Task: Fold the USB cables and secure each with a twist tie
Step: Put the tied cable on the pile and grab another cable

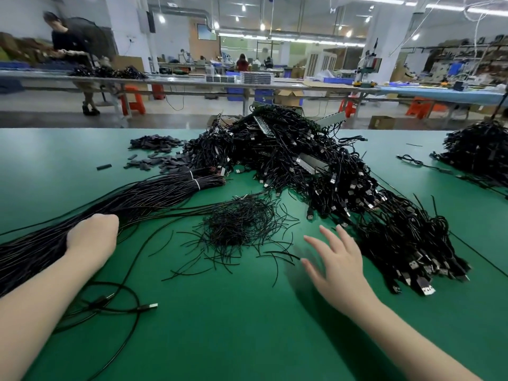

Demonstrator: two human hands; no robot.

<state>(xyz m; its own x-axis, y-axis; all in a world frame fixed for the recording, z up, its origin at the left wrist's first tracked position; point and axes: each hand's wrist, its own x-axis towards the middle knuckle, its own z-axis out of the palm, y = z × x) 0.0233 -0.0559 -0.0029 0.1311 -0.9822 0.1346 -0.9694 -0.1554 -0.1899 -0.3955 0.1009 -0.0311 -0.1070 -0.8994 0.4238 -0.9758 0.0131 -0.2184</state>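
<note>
Left hand point(92, 237) curled around a long bundle of black cables point(132, 204) near the bench's point(247, 325) left edge. Right hand point(336, 266) hovers, fingers spread, holding nothing, beside the loose twist ties point(239, 224) mid-bench. USB cable heap point(316, 166) runs from the far edge toward the right; one loose cable point(121, 306) lies near the front-left.

Showing a green table point(247, 325), black USB cables point(302, 166) with silver plugs, black twist ties point(236, 224), a black cable bundle point(154, 191) banded white, dark grey sleeves point(159, 158), orange stools point(133, 100).
</note>
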